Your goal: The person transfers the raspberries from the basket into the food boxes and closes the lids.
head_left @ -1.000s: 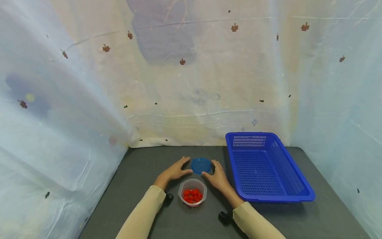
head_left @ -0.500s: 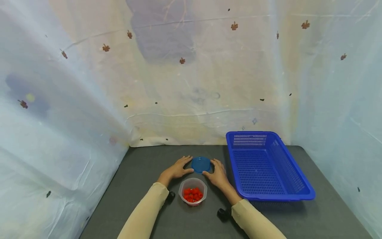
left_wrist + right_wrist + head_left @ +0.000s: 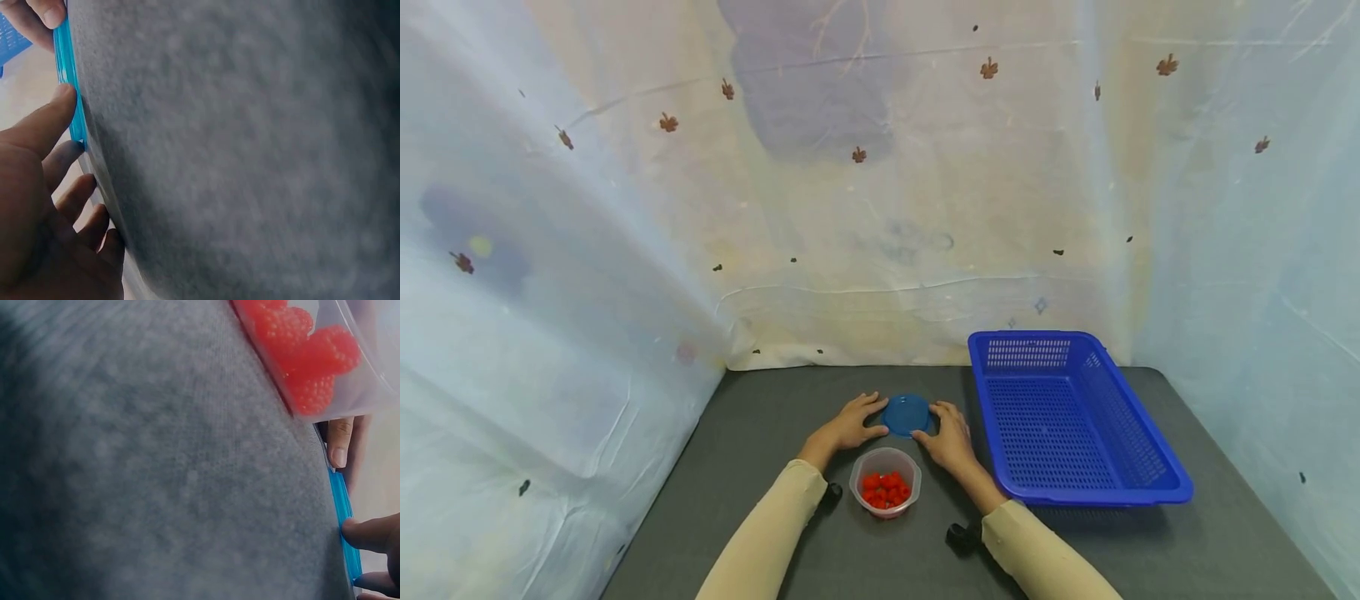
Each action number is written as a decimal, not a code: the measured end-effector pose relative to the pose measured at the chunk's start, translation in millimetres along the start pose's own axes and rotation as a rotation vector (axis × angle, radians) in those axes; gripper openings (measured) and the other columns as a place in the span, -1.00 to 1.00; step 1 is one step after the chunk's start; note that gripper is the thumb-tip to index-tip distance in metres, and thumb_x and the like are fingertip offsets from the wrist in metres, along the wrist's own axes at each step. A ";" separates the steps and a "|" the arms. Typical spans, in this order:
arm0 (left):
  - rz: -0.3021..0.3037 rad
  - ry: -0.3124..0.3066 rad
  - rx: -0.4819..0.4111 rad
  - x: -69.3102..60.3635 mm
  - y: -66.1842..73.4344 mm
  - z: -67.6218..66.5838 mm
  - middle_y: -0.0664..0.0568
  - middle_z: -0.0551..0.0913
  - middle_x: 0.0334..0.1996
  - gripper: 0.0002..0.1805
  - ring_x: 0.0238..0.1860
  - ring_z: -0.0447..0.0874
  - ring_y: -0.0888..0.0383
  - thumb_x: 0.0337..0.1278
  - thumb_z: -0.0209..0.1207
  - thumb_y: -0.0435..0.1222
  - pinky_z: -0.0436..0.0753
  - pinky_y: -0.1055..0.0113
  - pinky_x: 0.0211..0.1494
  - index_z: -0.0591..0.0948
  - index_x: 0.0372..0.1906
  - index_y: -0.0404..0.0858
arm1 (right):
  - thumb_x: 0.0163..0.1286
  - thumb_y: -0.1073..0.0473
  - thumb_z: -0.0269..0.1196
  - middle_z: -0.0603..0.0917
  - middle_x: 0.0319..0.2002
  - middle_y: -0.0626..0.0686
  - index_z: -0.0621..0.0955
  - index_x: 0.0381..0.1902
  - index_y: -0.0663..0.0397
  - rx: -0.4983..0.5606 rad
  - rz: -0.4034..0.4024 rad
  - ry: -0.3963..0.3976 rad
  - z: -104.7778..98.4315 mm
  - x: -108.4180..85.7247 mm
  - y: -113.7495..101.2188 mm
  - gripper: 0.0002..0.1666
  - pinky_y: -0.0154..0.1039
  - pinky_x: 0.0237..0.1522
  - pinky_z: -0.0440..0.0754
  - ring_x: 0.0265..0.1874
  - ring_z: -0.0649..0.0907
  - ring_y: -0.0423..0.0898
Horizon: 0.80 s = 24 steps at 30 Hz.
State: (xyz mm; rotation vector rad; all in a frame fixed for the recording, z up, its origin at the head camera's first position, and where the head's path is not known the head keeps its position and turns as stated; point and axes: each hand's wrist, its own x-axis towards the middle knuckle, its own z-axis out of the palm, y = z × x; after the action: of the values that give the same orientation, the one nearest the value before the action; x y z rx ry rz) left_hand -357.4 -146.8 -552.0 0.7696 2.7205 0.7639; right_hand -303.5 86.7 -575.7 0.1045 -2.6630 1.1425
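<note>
A round blue lid (image 3: 907, 415) lies on the dark grey table behind a clear plastic container (image 3: 861, 490) with red raspberries (image 3: 884, 492) in it. At the lid's left side, my left hand (image 3: 848, 423) holds its edge between thumb and index finger. From the right, my right hand (image 3: 949, 437) holds the opposite edge the same way. The left wrist view has the blue lid (image 3: 67, 69) edge-on under the thumb, the other fingers clear of it. In the right wrist view my right thumb (image 3: 369, 534) touches the rim, with raspberries (image 3: 306, 353) above.
A large blue perforated basket (image 3: 1052, 417) stands on the right side of the table (image 3: 760, 417), just beyond my right hand. Pale patterned sheeting (image 3: 910, 208) hangs behind and along both sides. Black wrist devices (image 3: 962, 540) sit under the sleeves.
Both hands have closed in on the lid, the left one moving slightly right until its fingers meet the edge. The lid has shifted a little right. Container and basket stay put.
</note>
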 end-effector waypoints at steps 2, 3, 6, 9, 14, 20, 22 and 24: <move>-0.010 0.008 -0.013 -0.6 1.9 0.5 -0.34 0.18 0.67 -0.28 0.69 -0.04 -0.41 0.56 0.27 -0.16 0.07 -0.38 0.67 0.36 0.63 -0.33 | 0.28 0.16 0.60 0.54 0.37 0.39 0.62 0.29 0.45 -0.005 -0.003 0.005 0.3 0.3 0.1 -0.27 0.36 0.42 0.42 0.41 0.49 0.38; -0.014 0.010 -0.021 -0.5 2.6 0.6 -0.34 0.18 0.67 -0.29 0.69 -0.04 -0.41 0.55 0.28 -0.16 0.06 -0.38 0.67 0.37 0.63 -0.33 | 0.28 0.17 0.60 0.54 0.37 0.39 0.62 0.29 0.46 -0.002 -0.001 0.007 0.2 0.3 0.1 -0.28 0.36 0.43 0.42 0.41 0.49 0.38; -0.019 0.015 -0.023 -1.0 3.9 0.8 -0.34 0.18 0.67 -0.28 0.69 -0.03 -0.40 0.54 0.29 -0.15 0.07 -0.37 0.68 0.38 0.62 -0.32 | 0.28 0.19 0.60 0.55 0.36 0.38 0.63 0.28 0.46 0.010 0.001 0.011 0.4 0.5 0.5 -0.29 0.36 0.44 0.41 0.41 0.49 0.38; -0.023 0.020 -0.022 -1.2 4.8 1.3 -0.33 0.18 0.67 -0.27 0.69 -0.03 -0.39 0.52 0.32 -0.15 0.07 -0.36 0.68 0.39 0.62 -0.31 | 0.27 0.19 0.61 0.56 0.36 0.37 0.63 0.27 0.46 0.020 0.002 0.011 0.4 -0.3 0.2 -0.29 0.34 0.45 0.41 0.41 0.49 0.37; -0.014 0.059 -0.063 -1.7 7.3 1.1 -0.33 0.32 0.60 -0.25 0.67 0.07 -0.39 0.40 0.43 -0.22 0.15 -0.33 0.67 0.45 0.57 -0.35 | 0.25 0.18 0.62 0.60 0.32 0.35 0.65 0.25 0.47 0.011 -0.013 0.016 0.5 -1.8 -1.5 -0.29 0.32 0.43 0.44 0.38 0.53 0.35; -0.032 0.124 -0.105 -1.8 10.7 0.7 -0.31 0.51 0.48 -0.28 0.53 0.40 -0.33 0.34 0.47 -0.24 0.36 -0.25 0.60 0.51 0.54 -0.30 | 0.22 0.18 0.63 0.64 0.26 0.36 0.65 0.24 0.45 0.011 -0.007 0.022 -0.2 -2.1 -3.8 -0.28 0.29 0.44 0.46 0.34 0.56 0.34; -0.041 0.140 -0.104 -2.0 11.3 0.7 -0.31 0.54 0.46 -0.30 0.50 0.45 -0.31 0.35 0.47 -0.24 0.39 -0.24 0.58 0.54 0.51 -0.29 | 0.23 0.17 0.63 0.65 0.25 0.37 0.65 0.25 0.43 0.006 0.000 0.018 -0.5 -2.4 -4.8 -0.28 0.28 0.44 0.47 0.33 0.56 0.34; -0.049 0.159 -0.111 -2.6 11.6 1.0 -0.29 0.56 0.44 -0.33 0.49 0.47 -0.30 0.34 0.47 -0.23 0.40 -0.24 0.58 0.57 0.49 -0.28 | 0.23 0.16 0.63 0.65 0.25 0.37 0.64 0.26 0.41 -0.001 0.005 0.012 -0.9 -2.9 -5.9 -0.28 0.28 0.44 0.47 0.33 0.56 0.35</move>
State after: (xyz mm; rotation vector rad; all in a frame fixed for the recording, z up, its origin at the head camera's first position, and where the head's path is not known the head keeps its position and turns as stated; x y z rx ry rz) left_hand -350.0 -139.4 -546.5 0.6404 2.7946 0.9946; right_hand -299.6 83.1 -571.6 0.0908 -2.6548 1.1402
